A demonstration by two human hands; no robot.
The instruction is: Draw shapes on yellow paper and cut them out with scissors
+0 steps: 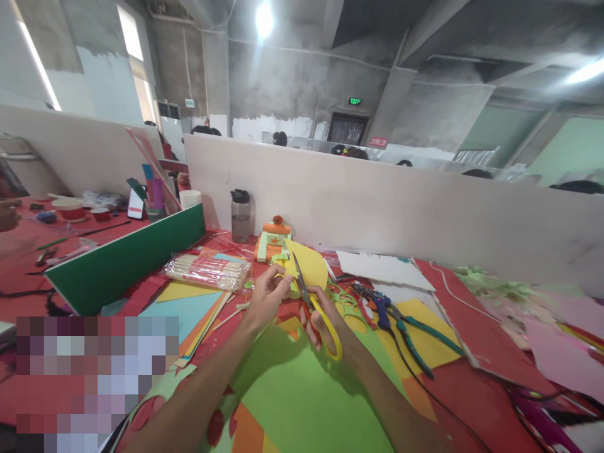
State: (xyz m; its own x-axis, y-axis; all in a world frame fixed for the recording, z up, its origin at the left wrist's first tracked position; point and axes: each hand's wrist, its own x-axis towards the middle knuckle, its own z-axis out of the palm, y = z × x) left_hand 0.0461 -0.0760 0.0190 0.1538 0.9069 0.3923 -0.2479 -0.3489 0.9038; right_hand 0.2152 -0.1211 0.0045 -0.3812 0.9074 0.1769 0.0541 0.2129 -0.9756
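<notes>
In the head view, my right hand (318,318) is closed round the handles of yellow-and-red scissors (330,330), whose blades point up and away from me. My left hand (268,296) pinches a small yellow paper piece (289,269) just left of the blades. A larger yellow sheet (309,264) stands up behind and to the right of the blades; whether it joins the pinched piece I cannot tell. Below both hands lies a large green sheet (311,390). Behind them stands an orange-and-pale-green paper model (274,241).
Wrapped wooden sticks (207,272) lie left, near a green board (127,264). A water bottle (240,216) stands by the white partition (377,195). On the right are a blue glue gun (381,309), teal-handled pliers (419,343) and a cut-out green sheet (346,305).
</notes>
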